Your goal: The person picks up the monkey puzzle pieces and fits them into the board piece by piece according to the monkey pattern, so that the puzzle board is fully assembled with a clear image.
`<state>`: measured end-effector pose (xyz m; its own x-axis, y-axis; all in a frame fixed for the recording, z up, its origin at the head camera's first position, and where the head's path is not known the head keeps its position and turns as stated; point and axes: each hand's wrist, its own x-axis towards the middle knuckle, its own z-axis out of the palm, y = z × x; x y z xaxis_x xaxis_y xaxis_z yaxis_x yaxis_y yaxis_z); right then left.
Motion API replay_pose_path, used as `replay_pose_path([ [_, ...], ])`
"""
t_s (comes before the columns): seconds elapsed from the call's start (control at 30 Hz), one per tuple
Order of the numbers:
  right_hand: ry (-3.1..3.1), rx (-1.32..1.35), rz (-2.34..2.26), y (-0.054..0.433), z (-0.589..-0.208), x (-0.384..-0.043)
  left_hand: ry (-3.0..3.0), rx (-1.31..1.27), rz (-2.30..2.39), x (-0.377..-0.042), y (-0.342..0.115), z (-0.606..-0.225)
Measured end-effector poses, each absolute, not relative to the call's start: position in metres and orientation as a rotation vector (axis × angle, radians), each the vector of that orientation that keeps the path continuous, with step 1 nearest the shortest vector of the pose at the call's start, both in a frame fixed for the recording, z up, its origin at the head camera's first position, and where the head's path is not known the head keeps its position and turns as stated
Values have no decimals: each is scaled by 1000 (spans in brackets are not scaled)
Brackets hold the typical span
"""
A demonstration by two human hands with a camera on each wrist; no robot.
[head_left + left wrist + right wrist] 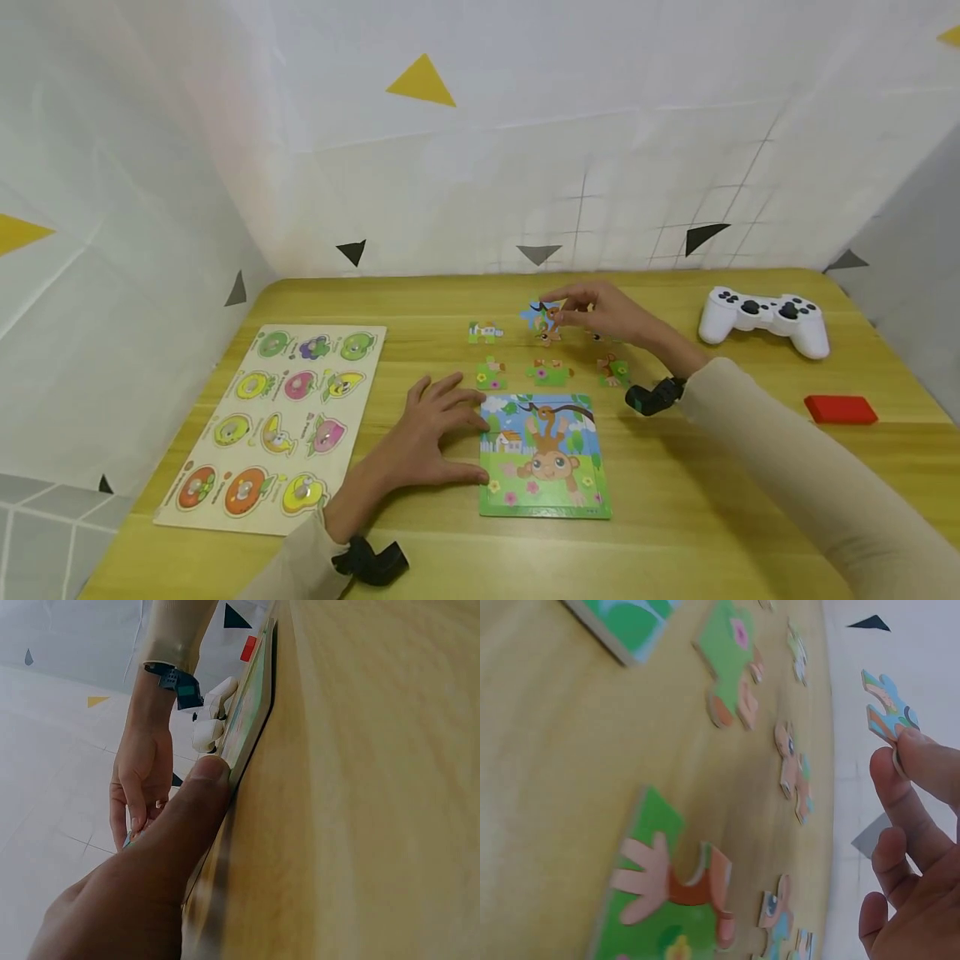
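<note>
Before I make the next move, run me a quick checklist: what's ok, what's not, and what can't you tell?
1. Right hand has a grip: ok, thumb and finger pinch a puzzle piece.
2. Held piece off the table: ok, raised in the right wrist view.
3. Held piece over the monkey board: not ok, it is out beyond the far edge.
4. Left hand pressing firmly on the board: cannot tell; it is at the left edge, pressure doesn't show.
5. Board lying flat: ok.
6. Game controller and red block clear of the board: ok, both well to its right.
</note>
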<state>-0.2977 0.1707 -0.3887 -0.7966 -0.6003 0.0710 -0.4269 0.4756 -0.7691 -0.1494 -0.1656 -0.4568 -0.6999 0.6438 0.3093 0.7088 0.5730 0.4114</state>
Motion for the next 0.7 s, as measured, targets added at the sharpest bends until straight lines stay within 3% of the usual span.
replay_pose_path([
  [0.7,2455,-971,-1264,179,-397,-267,-2683,-1147,-793,-149,-165,-455],
])
